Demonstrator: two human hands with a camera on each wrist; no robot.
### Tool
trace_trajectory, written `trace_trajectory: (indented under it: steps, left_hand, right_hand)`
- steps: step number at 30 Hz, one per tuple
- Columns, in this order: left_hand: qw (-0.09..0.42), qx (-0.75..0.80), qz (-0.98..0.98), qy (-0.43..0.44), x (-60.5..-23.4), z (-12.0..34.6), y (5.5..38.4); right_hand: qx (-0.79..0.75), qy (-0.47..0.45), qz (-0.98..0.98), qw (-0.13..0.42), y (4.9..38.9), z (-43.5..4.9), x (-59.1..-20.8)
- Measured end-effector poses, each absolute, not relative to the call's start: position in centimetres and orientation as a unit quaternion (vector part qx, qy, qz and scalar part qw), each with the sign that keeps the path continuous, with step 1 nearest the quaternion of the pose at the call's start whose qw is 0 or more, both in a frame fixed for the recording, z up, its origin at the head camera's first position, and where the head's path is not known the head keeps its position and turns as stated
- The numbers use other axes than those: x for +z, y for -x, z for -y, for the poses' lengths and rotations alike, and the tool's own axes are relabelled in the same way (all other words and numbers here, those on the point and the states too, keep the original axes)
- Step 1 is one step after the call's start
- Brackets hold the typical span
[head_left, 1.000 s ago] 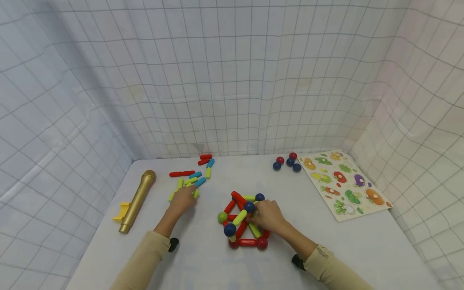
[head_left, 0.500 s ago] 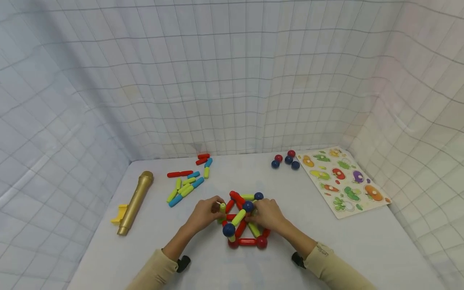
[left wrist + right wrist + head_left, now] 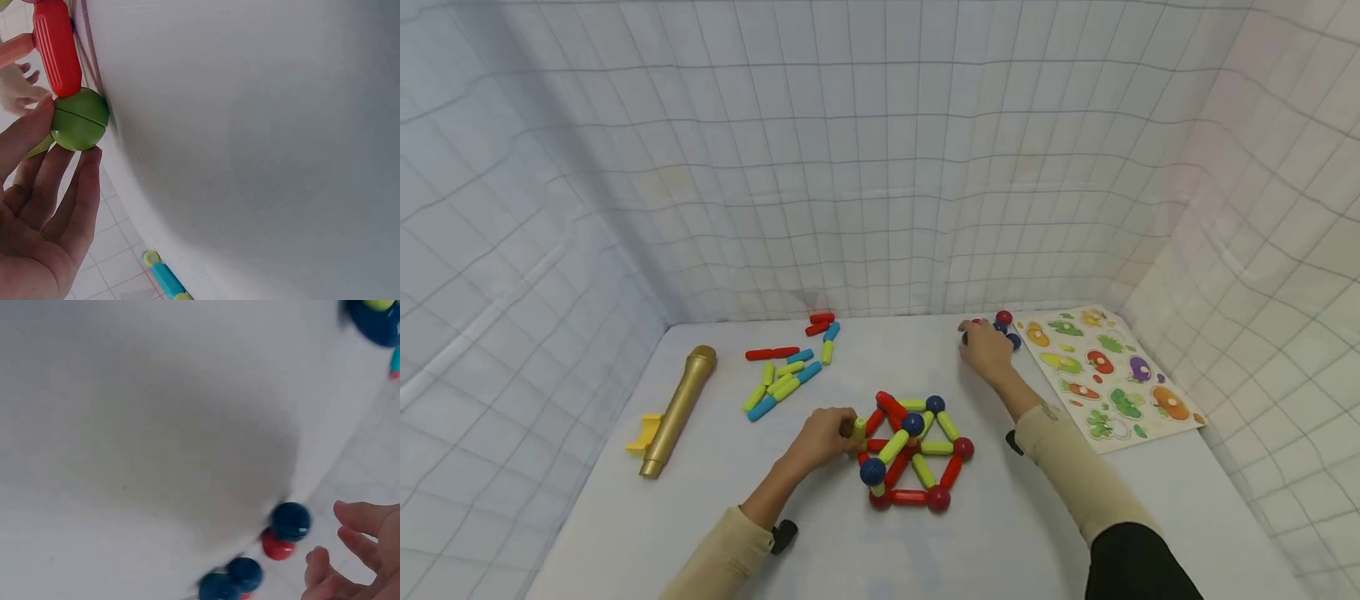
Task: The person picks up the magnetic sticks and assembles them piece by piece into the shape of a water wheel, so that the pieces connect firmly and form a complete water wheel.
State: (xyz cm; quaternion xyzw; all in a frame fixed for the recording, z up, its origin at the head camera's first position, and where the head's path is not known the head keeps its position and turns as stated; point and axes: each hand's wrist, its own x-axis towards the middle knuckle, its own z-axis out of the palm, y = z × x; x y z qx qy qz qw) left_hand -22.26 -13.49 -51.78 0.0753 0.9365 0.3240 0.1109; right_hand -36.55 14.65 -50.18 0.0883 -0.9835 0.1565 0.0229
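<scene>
Lit softly and evenly in the head view, with faint shadows on the smooth white counter [image 3: 887, 358]. Looks greyer and dimmer in both wrist views; blurs the glossy dark-blue balls [image 3: 291, 521] in the right one.

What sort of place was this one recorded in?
Probably a curtained-off recording booth or play corner, though nothing labels it. Grid-patterned cloth encloses a white table, which bears a toy frame of rods and balls and a vegetable board.
</scene>
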Motion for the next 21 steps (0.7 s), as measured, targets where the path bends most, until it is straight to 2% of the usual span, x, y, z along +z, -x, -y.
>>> trace_trajectory:
  steps: [4,9,15,21]
  left_hand:
    - [0.122,0.335,-0.931,-0.075,-51.7,13.7,22.4]
    - [0.115,0.327,-0.934,-0.090,-51.8,13.7,22.3]
    - [0.127,0.343,-0.925,-0.104,-52.2,13.1,22.1]
    - [0.113,0.363,-0.916,-0.125,-52.4,15.0,22.3]
  right_hand:
    - [0.118,-0.045,0.992,-0.030,38.9,-14.8,-51.0]
    - [0.118,-0.030,0.991,-0.062,39.2,-15.0,-51.9]
    - [0.162,-0.066,0.983,-0.056,37.5,-16.1,-51.8]
    - [0.337,-0.169,0.926,-0.005,33.0,-12.0,-46.7]
